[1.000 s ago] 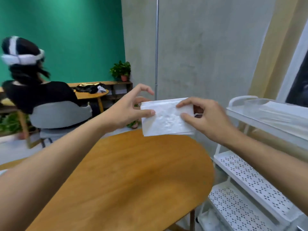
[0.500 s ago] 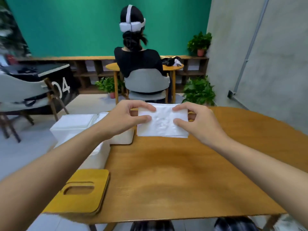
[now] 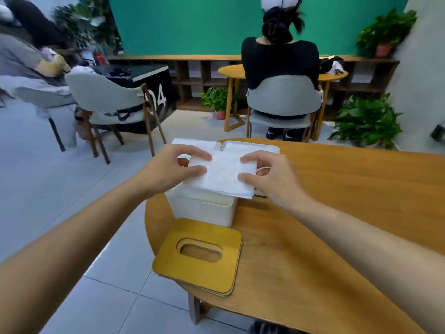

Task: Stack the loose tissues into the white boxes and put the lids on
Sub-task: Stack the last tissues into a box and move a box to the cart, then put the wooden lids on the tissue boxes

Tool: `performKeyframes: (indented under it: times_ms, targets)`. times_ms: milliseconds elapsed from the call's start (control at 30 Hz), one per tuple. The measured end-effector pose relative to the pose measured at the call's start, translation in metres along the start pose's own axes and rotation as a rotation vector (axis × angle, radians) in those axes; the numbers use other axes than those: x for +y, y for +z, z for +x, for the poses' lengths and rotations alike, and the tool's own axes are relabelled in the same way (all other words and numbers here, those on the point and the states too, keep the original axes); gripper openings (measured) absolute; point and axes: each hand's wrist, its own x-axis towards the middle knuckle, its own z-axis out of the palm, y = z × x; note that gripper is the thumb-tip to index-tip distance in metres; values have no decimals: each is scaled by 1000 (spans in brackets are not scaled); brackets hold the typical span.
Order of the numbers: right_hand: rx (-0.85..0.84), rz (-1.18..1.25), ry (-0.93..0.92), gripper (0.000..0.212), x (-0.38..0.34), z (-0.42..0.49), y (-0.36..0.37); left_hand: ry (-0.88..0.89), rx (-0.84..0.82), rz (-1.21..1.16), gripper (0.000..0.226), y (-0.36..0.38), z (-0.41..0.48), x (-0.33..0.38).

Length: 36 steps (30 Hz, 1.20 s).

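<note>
Tissue stack [image 3: 222,175] | over nearest white box [image 3: 202,209] | ends pinched by left hand [image 3: 168,169], right hand [image 3: 272,180] fingers

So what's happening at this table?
A person holds a flat stack of white tissues by its ends, left hand and right hand pinching it, just above an open white box on the wooden table. The yellow wooden slotted lids lie stacked in front, not yet fitted.

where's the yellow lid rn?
Head view, lower centre-left: the yellow lid lies on the table's near-left edge, just in front of the nearest white box.
</note>
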Motion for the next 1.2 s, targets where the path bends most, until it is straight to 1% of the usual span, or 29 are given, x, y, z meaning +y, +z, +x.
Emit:
performKeyframes:
  times_ms: [100,300,433,500,567,667,700,800,933,1000,1067,1133,1200]
  targets:
    - [-13,-7,38,28,-1,12,26,-50,9,33,23,-13,-1,-22]
    - [-95,-207,-28,29,6,18,50,-31,-9,293,27,-15,3,-60]
    - [-131,-371,-63,33,8,20,51,77,-9,426,28,-9,2,-68]
    - [-131,-454,-89,32,6,23,48,192,7,527,29,-11,3,-67]
    - [-141,-494,-147,35,5,25,47,277,-26,577,33,-17,7,-64]
    - [-238,-549,-177,47,5,26,49,208,-187,520,40,-21,13,-64]
    - [-271,-580,-176,50,7,25,50,193,-215,511,41,-19,14,-65]
    - [-323,-659,-171,53,9,25,52,198,-190,556,40,-12,14,-68]
    - [-359,-677,-129,52,7,26,54,193,-170,653,39,-6,16,-64]
    - [-343,-670,-138,49,8,21,55,187,-194,683,39,-5,13,-59]
    - [-273,-619,-169,45,12,10,52,202,-194,695,40,-6,4,-54]
    - [-136,-495,-236,35,16,-4,47,259,-108,626,42,-9,-13,-53]
    - [-33,-385,-345,16,15,-21,41,356,36,552,34,-12,-36,-50]
